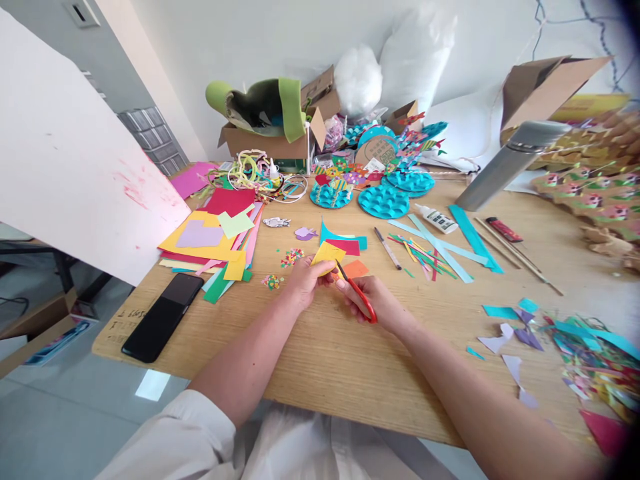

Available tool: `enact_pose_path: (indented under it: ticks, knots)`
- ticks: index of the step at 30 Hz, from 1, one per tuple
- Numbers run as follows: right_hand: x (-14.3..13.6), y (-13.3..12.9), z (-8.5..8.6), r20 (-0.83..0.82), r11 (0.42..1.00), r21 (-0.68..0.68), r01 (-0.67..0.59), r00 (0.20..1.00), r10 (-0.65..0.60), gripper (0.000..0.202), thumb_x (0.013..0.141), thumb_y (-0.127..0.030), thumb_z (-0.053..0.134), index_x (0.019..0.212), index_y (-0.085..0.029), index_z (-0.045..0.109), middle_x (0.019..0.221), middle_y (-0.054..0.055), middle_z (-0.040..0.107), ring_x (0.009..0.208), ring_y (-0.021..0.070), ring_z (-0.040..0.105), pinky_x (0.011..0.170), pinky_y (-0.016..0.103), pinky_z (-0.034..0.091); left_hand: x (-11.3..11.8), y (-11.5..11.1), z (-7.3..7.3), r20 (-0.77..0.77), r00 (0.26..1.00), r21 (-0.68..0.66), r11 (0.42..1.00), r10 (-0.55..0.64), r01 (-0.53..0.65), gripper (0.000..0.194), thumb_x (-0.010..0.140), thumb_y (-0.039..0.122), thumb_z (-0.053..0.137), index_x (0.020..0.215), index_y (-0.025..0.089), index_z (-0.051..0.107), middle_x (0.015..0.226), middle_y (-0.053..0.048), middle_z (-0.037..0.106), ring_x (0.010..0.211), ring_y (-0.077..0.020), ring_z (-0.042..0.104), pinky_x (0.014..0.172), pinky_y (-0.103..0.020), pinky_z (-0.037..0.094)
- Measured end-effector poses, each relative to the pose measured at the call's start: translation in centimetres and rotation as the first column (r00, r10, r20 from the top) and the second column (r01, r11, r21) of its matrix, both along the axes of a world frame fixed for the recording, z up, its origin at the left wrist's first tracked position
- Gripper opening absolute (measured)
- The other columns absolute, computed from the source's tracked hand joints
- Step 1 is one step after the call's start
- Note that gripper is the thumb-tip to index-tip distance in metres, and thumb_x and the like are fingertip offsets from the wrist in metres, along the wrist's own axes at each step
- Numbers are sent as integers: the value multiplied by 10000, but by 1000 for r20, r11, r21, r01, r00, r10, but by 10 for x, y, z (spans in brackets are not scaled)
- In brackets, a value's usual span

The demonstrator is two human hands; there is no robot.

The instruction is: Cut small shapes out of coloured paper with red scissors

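Observation:
My left hand pinches a small piece of yellow paper above the middle of the wooden table. In my right hand is a pair of scissors with red handles, its dark blades at the right edge of the yellow paper. How far the blades are apart is too small to tell. Just beyond my hands lie a red paper piece, an orange scrap and a blue cut shape. Two little piles of coloured paper dots sit left of my left hand.
Stacked coloured paper and a black phone lie left. Rightward are a pen, paper strips, a glue bottle, a grey flask and scraps. Blue egg-tray crafts and boxes stand behind.

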State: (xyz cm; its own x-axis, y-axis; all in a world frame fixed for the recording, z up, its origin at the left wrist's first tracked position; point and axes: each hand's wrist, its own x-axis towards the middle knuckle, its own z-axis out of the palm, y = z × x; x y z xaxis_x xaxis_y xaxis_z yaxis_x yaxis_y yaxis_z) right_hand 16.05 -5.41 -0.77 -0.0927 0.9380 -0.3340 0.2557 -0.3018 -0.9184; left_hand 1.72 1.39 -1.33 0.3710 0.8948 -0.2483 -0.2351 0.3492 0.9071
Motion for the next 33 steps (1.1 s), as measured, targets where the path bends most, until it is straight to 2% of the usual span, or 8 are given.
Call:
enact_pose_path:
  ticks: [20, 33]
  knots:
    - [1, -1, 10, 42, 1000, 7, -29, 999, 29, 531, 737, -646, 653, 539, -184, 481, 401, -32, 519, 308, 74, 453, 327, 182, 313, -4, 4, -1, -4, 999, 17, 999, -48, 48, 196, 584, 276, 737, 645, 118, 638, 617, -26, 612, 510, -81, 504, 506, -217, 374]
    - [2, 0, 8, 36, 999, 21, -36, 999, 35, 528, 748, -643, 645, 540, -185, 485, 412, -27, 525, 308, 79, 454, 325, 187, 317, -4, 5, -2, 9, 1000, 14, 1000, -23, 23, 220, 581, 279, 763, 696, 115, 672, 647, -28, 625, 517, -75, 505, 500, -212, 376]
